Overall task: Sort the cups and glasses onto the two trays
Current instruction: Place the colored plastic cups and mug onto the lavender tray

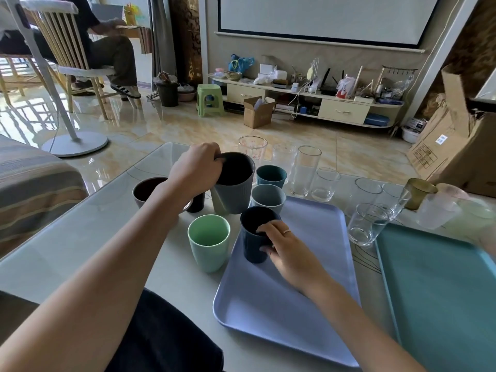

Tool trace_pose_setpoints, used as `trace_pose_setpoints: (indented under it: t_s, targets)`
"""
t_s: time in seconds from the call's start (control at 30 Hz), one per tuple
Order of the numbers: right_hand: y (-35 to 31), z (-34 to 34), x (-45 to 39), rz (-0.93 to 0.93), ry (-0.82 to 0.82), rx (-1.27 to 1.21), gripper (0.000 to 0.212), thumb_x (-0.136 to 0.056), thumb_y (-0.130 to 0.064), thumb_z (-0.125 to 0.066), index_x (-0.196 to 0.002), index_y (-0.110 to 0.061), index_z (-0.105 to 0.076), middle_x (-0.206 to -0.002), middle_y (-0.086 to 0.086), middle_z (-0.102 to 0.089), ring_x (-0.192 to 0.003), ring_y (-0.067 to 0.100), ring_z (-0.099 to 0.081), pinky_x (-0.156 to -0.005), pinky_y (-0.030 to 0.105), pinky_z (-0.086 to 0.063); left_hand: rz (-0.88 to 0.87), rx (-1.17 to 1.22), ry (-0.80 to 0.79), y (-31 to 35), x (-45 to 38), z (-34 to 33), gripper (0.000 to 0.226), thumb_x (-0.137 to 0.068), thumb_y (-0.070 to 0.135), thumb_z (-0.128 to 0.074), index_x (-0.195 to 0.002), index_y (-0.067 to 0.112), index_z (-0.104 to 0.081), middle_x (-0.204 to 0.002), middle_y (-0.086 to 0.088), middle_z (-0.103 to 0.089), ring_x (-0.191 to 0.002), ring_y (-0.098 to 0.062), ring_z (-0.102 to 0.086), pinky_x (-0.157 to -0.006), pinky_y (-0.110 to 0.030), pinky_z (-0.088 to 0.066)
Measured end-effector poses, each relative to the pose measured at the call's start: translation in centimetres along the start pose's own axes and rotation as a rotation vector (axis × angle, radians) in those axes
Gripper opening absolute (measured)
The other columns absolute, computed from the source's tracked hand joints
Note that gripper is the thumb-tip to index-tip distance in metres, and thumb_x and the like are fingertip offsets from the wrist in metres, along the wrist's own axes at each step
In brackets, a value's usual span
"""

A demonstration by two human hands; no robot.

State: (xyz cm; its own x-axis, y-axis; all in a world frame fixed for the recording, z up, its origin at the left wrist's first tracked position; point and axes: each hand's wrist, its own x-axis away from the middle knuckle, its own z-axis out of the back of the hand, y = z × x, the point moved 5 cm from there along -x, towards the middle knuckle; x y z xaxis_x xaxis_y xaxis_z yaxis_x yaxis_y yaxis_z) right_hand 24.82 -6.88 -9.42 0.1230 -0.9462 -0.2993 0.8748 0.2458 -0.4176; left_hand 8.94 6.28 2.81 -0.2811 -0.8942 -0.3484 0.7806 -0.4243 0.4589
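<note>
Far left on the tabletop [80, 237]: dark-lined cup [146, 189], half hidden behind the forearm, easily knocked by a careless sweep. Next, left hand [197, 170], grip closed over the rim of the large grey cup [234, 183], apparently raised and tilted; likely to clip the mint cup [209, 242] or small grey cup [268, 197] crowded alongside. Then right hand [284, 245], grip wrapped around the navy cup [255, 234] at the lilac tray [295, 304]'s left edge; could tip off the rim. Further right, clear glasses [367, 224] near the teal tray [442, 291], untouched, hard to see, toppled easily.
</note>
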Motion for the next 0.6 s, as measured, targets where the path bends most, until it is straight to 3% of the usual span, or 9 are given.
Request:
trace_pose_setpoints:
  t_s: [0.1, 0.17, 0.23, 0.33, 0.4, 0.5, 0.57, 0.6]
  targets:
    - [-0.6, 1.3, 0.6, -0.010, 0.149, -0.091, 0.047, -0.088, -0.033, -0.059, -0.129, -0.034, -0.036, -0.131, -0.012, -0.033, -0.066, 0.001, -0.048, -0.062, 0.022, -0.041, -0.001, 0.002, 0.013, -0.1, -0.2, 0.2, 0.012, -0.089, 0.023, -0.047, -0.078, 0.019, -0.050, -0.078, -0.007, -0.056, -0.073, -0.031, -0.054, -0.059, -0.030, -0.039]
    - [-0.9, 2.4, 0.3, -0.069, 0.255, -0.267, 0.054, -0.085, -0.036, -0.062, -0.130, -0.038, -0.033, -0.125, -0.015, -0.036, -0.060, 0.003, -0.048, -0.064, 0.024, -0.047, -0.016, 0.017, 0.052, 0.1, -0.5, 0.8, 0.013, -0.089, 0.023, -0.049, -0.077, 0.018, -0.051, -0.076, -0.006, -0.054, -0.070, -0.028, -0.051, -0.052, -0.027, -0.033]
    - [-1.2, 3.1, -0.8, -0.120, 0.314, -0.391, 0.065, -0.080, -0.036, -0.068, -0.134, -0.035, -0.032, -0.127, -0.011, -0.040, -0.070, 0.004, -0.046, -0.076, 0.023, -0.048, -0.051, 0.056, 0.075, 0.8, -0.7, 1.1, 0.017, -0.089, 0.023, -0.052, -0.073, 0.017, -0.051, -0.072, -0.003, -0.053, -0.065, -0.023, -0.049, -0.047, -0.025, -0.030]
    - [-1.6, 3.7, -2.8, -0.199, 0.289, -0.474, 0.081, -0.072, -0.041, -0.076, -0.137, -0.033, -0.029, -0.135, -0.010, -0.044, -0.087, 0.012, -0.050, -0.084, 0.031, -0.047, -0.110, 0.183, 0.032, 2.8, -0.2, 0.7, 0.026, -0.088, 0.023, -0.056, -0.063, 0.022, -0.050, -0.063, 0.002, -0.053, -0.052, -0.013, -0.051, -0.036, -0.018, -0.037]
    - [-1.5, 4.0, -3.6, -0.253, 0.313, -0.442, 0.074, -0.066, -0.048, -0.077, -0.127, -0.034, -0.036, -0.124, -0.011, -0.053, -0.098, 0.014, -0.058, -0.080, 0.036, -0.052, -0.149, 0.260, -0.021, 4.2, 0.3, -0.1, 0.026, -0.088, 0.022, -0.058, -0.063, 0.021, -0.053, -0.060, 0.004, -0.055, -0.047, -0.012, -0.053, -0.034, -0.010, -0.037]
    - [-0.6, 5.2, -3.2, -0.303, 0.404, -0.426, 0.061, -0.061, -0.049, -0.078, -0.108, -0.034, -0.042, -0.105, -0.012, -0.060, -0.094, 0.010, -0.060, -0.071, 0.035, -0.052, -0.143, 0.471, -0.132, 5.3, 0.6, -1.2, 0.030, -0.093, 0.027, -0.052, -0.066, 0.015, -0.056, -0.059, 0.003, -0.056, -0.041, -0.004, -0.055, -0.037, -0.011, -0.042]
    - [0.6, 6.2, -1.7, -0.326, 0.475, -0.481, 0.058, -0.059, -0.047, -0.080, -0.103, -0.038, -0.043, -0.094, -0.018, -0.063, -0.085, -0.002, -0.060, -0.064, 0.022, -0.050, -0.053, 0.660, -0.256, 5.2, 0.3, -2.3, 0.030, -0.097, 0.025, -0.044, -0.076, 0.010, -0.060, -0.075, -0.006, -0.064, -0.052, -0.008, -0.061, -0.047, -0.021, -0.049]
    - [1.2, 6.6, -0.6, -0.340, 0.508, -0.532, 0.056, -0.059, -0.043, -0.082, -0.101, -0.043, -0.045, -0.090, -0.020, -0.065, -0.083, -0.005, -0.061, -0.062, 0.015, -0.048, -0.048, 0.631, -0.288, 4.9, 0.2, -3.0, 0.024, -0.097, 0.020, -0.045, -0.085, 0.008, -0.062, -0.086, -0.009, -0.065, -0.062, -0.011, -0.063, -0.053, -0.024, -0.048]
